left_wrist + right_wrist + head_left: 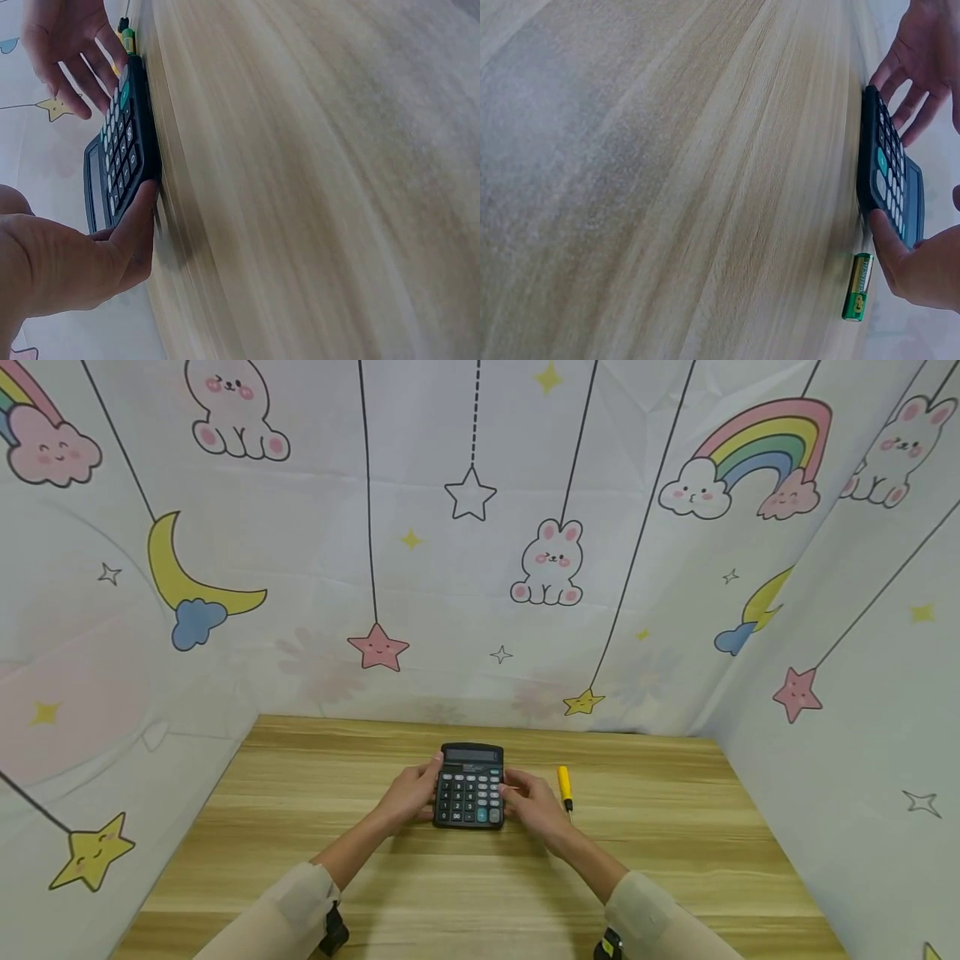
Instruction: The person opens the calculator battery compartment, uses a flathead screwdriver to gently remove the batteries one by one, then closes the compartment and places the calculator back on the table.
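A black desk calculator (pixel 468 785) is held between both hands over the wooden table, its keys and display facing up toward the head camera. My left hand (pixel 409 792) grips its left edge, with the thumb along the side near the display. The right hand (pixel 537 805) holds the opposite edge, its thumb at the keys' side. In the right wrist view, a green and gold battery (pixel 858 288) lies on the table near the right hand. To the right of that hand lies a screwdriver (pixel 565 785) with a yellow and black handle.
The wooden table (pixel 480 893) meets a white cloth backdrop (pixel 435 577) printed with stars, rabbits and rainbows at the back. The same cloth stands along the left and right sides.
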Tool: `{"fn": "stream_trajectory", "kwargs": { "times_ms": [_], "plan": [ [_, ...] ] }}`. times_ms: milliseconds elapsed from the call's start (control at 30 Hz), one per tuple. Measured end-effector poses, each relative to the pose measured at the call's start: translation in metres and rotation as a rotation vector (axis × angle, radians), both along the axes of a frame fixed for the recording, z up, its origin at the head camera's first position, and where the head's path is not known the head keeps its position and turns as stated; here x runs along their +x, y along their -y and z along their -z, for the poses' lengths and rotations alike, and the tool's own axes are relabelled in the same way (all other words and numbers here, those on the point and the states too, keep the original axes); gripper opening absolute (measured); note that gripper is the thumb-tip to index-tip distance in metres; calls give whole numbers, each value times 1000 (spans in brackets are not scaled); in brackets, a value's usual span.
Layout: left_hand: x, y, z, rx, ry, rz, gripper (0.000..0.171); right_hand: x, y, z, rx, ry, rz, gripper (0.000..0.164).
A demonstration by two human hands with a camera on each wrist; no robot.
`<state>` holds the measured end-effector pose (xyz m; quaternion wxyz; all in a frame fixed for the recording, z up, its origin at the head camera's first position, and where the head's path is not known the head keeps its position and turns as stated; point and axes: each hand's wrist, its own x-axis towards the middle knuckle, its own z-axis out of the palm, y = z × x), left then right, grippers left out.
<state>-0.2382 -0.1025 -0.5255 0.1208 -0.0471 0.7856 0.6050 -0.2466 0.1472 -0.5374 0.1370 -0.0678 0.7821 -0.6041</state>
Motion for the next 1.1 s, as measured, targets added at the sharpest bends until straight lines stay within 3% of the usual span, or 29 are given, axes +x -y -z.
{"fn": "stream_trajectory", "kwargs": {
  "times_ms": [1100],
  "plan": [
    [-4,1,1,-15,19,42,81,2,2,-6,58,1,-46,54]
  ]
}}
